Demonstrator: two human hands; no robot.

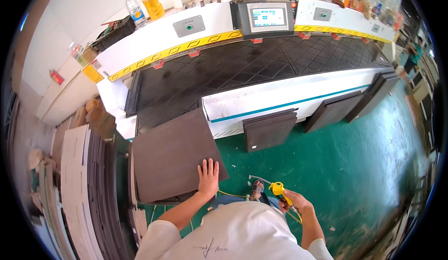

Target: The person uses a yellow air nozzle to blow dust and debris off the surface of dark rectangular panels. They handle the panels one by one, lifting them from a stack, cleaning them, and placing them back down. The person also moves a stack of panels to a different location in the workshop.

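My left hand (208, 178) lies flat, fingers spread, on the right edge of a dark brown square panel (170, 155). The panel rests at the left front of a long machine, on something mostly hidden beneath it. Low on the right, my right hand (298, 200) is closed around a yellow air blow gun (277, 188). Its thin grey nozzle points left, over my sandalled foot, and a yellow hose hangs near it.
The machine's black bed (224, 69) runs beneath a white beam with a control screen (269, 17). Brown panels (269, 130) lean against its front. More boards (77, 166) stand upright at left. Bottles (152, 2) sit on the beam. Far right, a person (413, 55) stands on the green floor.
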